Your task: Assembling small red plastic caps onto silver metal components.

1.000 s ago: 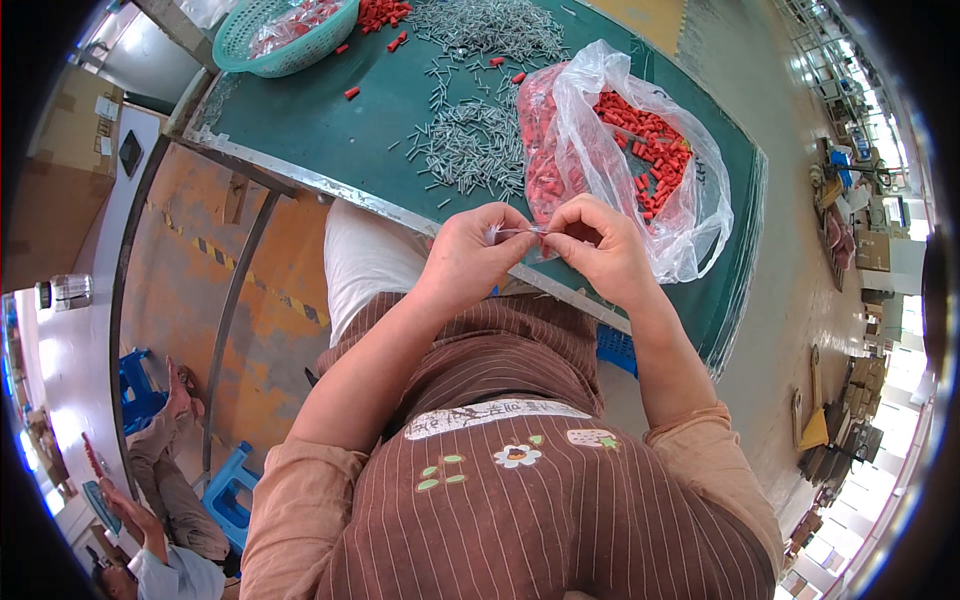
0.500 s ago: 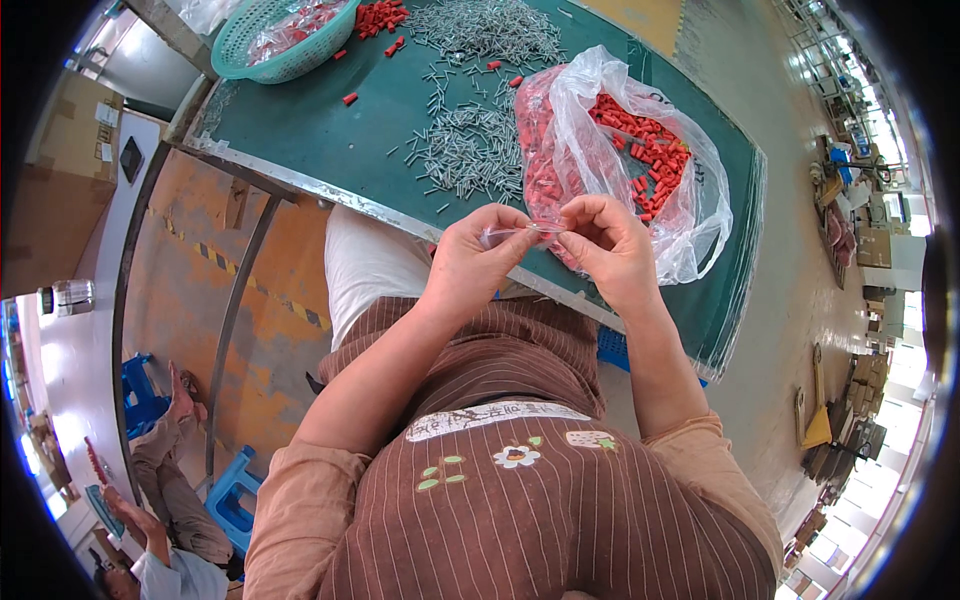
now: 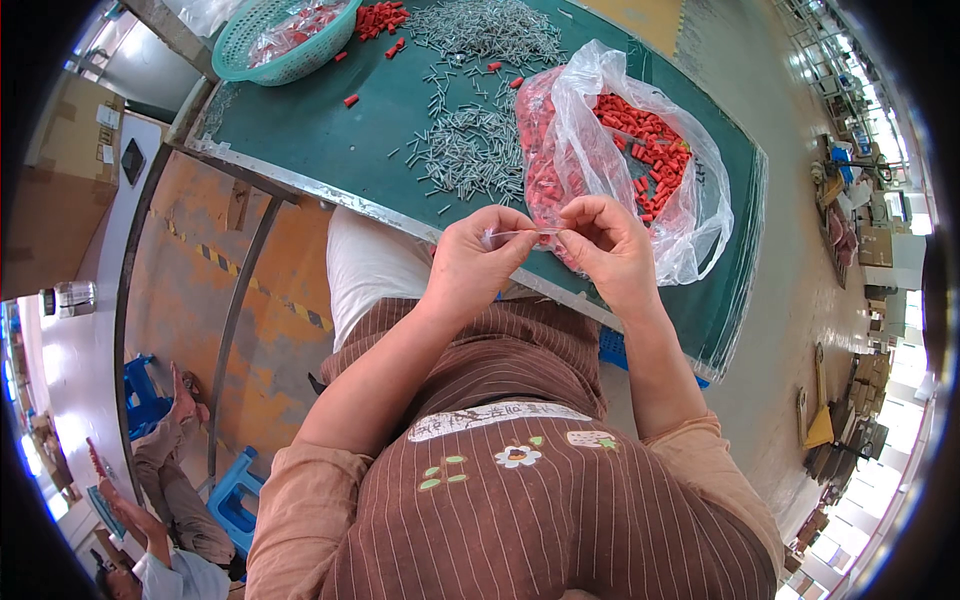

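Note:
Between both hands, above the table's near edge, I pinch a small clear plastic bag (image 3: 508, 236). My left hand (image 3: 478, 252) is closed on its left part, thumb against fingers. The thumb and forefinger of my right hand (image 3: 608, 246) are closed on its other end. Whether anything lies inside the bag is too small to tell. Just beyond my right hand stands a large clear plastic sack (image 3: 590, 150) with red plastic plugs (image 3: 655, 165) in it. A heap of grey metal screws (image 3: 470, 150) lies beyond my left hand.
The green table (image 3: 290, 130) has a pale metal edge. On its far left sits a mint-green basket (image 3: 235, 50) holding bagged red pieces, near loose red plugs (image 3: 378, 18). Another screw pile (image 3: 490, 30) lies farther back. At lower left are a blue stool (image 3: 235, 495) and another person (image 3: 180, 540).
Both hands stay in nearly the same place, still pinching the small bag. The bag's strip between my fingers looks straighter and flatter now.

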A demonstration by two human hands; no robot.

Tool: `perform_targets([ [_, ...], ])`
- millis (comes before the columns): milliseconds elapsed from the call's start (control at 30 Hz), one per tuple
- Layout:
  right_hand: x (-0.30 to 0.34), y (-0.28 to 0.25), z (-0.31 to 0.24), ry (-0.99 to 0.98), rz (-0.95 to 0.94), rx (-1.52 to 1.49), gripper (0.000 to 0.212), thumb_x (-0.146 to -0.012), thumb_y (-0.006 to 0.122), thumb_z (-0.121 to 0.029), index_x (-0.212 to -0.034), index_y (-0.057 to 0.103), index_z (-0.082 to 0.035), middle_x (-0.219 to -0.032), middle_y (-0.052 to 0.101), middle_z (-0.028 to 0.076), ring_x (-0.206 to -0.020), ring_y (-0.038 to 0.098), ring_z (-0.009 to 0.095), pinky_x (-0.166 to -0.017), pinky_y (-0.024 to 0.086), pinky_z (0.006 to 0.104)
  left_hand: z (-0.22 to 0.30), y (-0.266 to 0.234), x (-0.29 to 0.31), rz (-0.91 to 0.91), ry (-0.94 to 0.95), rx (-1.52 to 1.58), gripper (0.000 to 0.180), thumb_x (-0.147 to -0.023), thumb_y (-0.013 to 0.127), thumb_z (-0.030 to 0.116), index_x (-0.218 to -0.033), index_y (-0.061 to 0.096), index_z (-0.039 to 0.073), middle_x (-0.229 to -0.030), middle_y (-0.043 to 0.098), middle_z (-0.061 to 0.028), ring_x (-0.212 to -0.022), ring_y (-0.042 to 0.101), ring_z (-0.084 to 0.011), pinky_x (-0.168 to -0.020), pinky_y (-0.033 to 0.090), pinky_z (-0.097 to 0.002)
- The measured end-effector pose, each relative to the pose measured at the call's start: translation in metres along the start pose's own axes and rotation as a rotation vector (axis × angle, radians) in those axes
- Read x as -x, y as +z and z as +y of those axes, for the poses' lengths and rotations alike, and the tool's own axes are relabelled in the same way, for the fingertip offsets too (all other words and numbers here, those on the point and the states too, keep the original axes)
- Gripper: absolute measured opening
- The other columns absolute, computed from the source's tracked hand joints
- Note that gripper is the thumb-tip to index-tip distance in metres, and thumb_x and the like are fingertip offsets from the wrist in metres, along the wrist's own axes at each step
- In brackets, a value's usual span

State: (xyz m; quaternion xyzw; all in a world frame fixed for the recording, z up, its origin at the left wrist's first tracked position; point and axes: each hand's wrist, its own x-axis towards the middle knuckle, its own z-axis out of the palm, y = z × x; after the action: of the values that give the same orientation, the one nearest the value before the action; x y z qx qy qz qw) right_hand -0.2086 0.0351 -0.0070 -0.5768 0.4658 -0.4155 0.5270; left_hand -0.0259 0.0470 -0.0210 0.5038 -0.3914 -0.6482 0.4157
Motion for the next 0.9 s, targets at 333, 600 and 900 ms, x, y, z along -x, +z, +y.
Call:
perform_targets([
  [333, -0.002, 0.007, -0.005, -0.033, -0.011, 0.131, 0.02, -0.082, 0.064, 0.001, -0.101, 0.061, -0.003, -0.089, 0.063, 0.001, -0.081, 0.059, 0.006, -0.072, 0.047, 0.022, 0.005, 0.004, 0.002, -0.038, 0.111, -0.067, 0.012, -0.086, 0.067, 0.01, -0.093, 0.064, 0.0, -0.078, 0.062, 0.0021, -0.07, 0.05, -0.0017, -0.059, 0.042, -0.0185],
  [600, 0.006, 0.001, -0.007, -0.039, 0.024, 0.286, 0.018, -0.083, 0.064, -0.002, -0.1, 0.062, -0.002, -0.09, 0.066, 0.006, -0.084, 0.063, 0.014, -0.073, 0.049, 0.0271, 0.002, 0.013, -0.001, -0.042, 0.1, -0.067, 0.013, -0.087, 0.066, 0.012, -0.091, 0.065, 0.0, -0.076, 0.062, 0.0017, -0.068, 0.051, -0.0021, -0.056, 0.042, -0.0193],
  [900, 0.049, -0.113, -0.044, -0.071, 0.638, 0.522, 0.006, -0.083, 0.063, 0.001, -0.088, 0.062, -0.001, -0.081, 0.064, 0.004, -0.074, 0.061, 0.011, -0.069, 0.048, 0.0243, -0.003, -0.004, -0.004, -0.249, -0.169, 0.356, 0.031, -0.093, 0.051, 0.014, -0.118, 0.05, -0.003, -0.084, 0.054, -0.0032, -0.062, 0.043, -0.0071, -0.051, 0.036, -0.0234],
])
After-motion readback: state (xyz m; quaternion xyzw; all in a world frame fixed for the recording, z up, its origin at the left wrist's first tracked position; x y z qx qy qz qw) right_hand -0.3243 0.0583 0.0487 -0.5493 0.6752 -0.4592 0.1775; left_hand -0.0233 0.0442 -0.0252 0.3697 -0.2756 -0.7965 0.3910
